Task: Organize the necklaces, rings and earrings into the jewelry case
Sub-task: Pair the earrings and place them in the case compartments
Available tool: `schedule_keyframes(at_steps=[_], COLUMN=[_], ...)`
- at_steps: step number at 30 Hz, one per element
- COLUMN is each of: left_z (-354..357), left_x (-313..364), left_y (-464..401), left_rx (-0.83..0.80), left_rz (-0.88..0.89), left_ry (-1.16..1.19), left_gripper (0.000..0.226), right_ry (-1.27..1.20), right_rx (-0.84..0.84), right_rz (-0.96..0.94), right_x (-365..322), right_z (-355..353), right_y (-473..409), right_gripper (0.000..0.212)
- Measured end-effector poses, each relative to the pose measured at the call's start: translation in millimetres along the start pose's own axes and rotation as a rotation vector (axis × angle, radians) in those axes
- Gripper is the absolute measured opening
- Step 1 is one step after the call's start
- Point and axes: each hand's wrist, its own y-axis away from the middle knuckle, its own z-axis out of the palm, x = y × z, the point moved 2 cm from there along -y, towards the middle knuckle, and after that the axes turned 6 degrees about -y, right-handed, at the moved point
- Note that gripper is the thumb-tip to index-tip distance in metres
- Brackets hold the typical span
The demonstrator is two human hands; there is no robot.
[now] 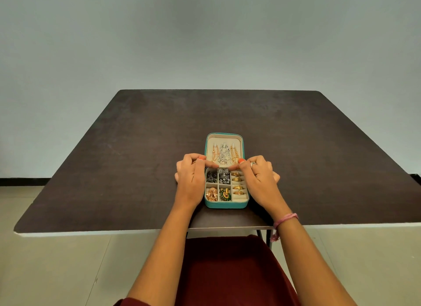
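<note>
Hands (226, 175) flank open jewelry case (225, 205), fingertips at hinge

teal jewelry case (225, 205), dark brown table (136, 157)

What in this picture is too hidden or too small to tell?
Head view:
- Lower ends of the necklaces in the jewelry case lid: covered by the fingers of the left hand and right hand.
- What the fingertips pinch: too small.
- Individual earrings: too small.
- Elbows: cut off by the bottom edge.
</note>
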Motion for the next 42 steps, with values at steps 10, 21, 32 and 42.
schedule_keyframes(at_steps=[10, 21, 32, 42], left_z=[2, 4, 9, -4], left_x=[1, -3, -15, -5], left_y=[2, -1, -4, -3], left_rx=[0.024, -0.007, -0.039, 0.047], left_rz=[0.040, 0.027, -0.033, -0.077], left_ry=[-0.101, -0.090, -0.038, 0.145], left_gripper=[0.049, 0.052, 0.059, 0.055], right_ry=[0.029, -0.142, -0.082, -0.040], right_rx=[-0.028, 0.047, 0.033, 0.007], right_rz=[-0.037, 0.050, 0.004, -0.020], right_x=[5, -1, 5, 9], right_z=[0, -5, 0, 2], right_y=[-1, 1, 0, -2], right_gripper=[0.041, 0.041, 0.042, 0.042])
